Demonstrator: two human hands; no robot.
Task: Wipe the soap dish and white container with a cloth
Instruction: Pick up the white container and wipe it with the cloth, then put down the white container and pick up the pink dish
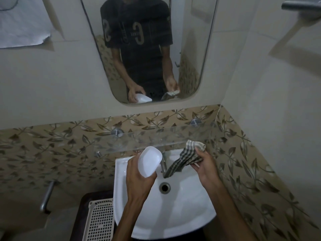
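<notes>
My left hand [138,178] grips a white oval soap dish [149,160] and holds it tilted above the left rear of the white sink [191,211], its hollow side facing me. My right hand [205,168] clutches a striped grey and cream cloth [186,157] over the sink's right rear. One end of the cloth hangs down beside the tap [163,165]. A small gap separates cloth and dish. No separate white container is visible.
A glass shelf [156,138] on two metal pegs juts out just above my hands. A mirror [147,49] hangs on the wall above it. A white lattice basket [99,221] stands left of the sink. A metal pipe [46,195] runs down the left wall.
</notes>
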